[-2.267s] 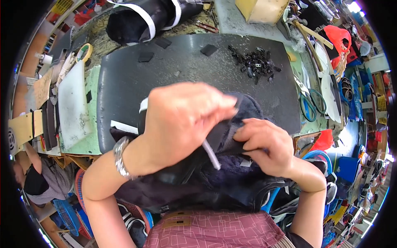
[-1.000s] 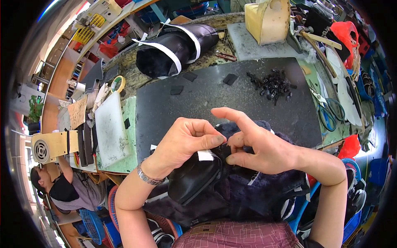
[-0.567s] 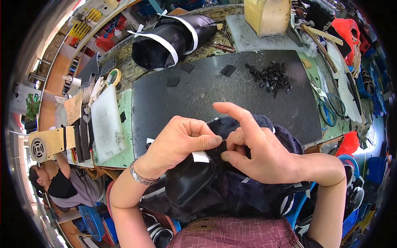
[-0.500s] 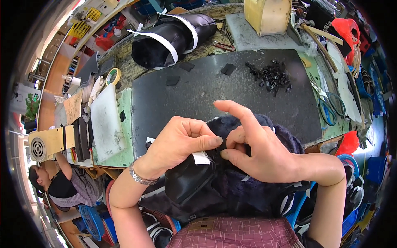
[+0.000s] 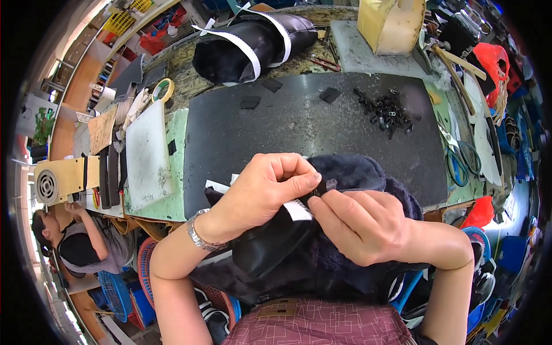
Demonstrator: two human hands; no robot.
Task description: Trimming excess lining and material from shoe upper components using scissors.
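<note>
Below the board's near edge lies a black boot with dark fur lining, resting over my lap. Above it, my left hand, a metal-banded watch on its wrist, pinches thumb and forefinger together at a small dark piece. My right hand meets it there with a closed pinch, its other fingers curled in. The fingertips mostly hide this piece, so its kind is unclear. Just below them a short white zipper tape with a toothed edge sticks out over the boot.
On the black board lie a pile of small black zipper sliders and several dark patches. Behind stands another black boot with white zipper tapes. Scissors lie right, a white slab left. A co-worker sits far left.
My right hand has closed from a raised, spread forefinger into a pinch beside the left fingertips. My left hand has shifted slightly right and up. The view has tilted a little.
</note>
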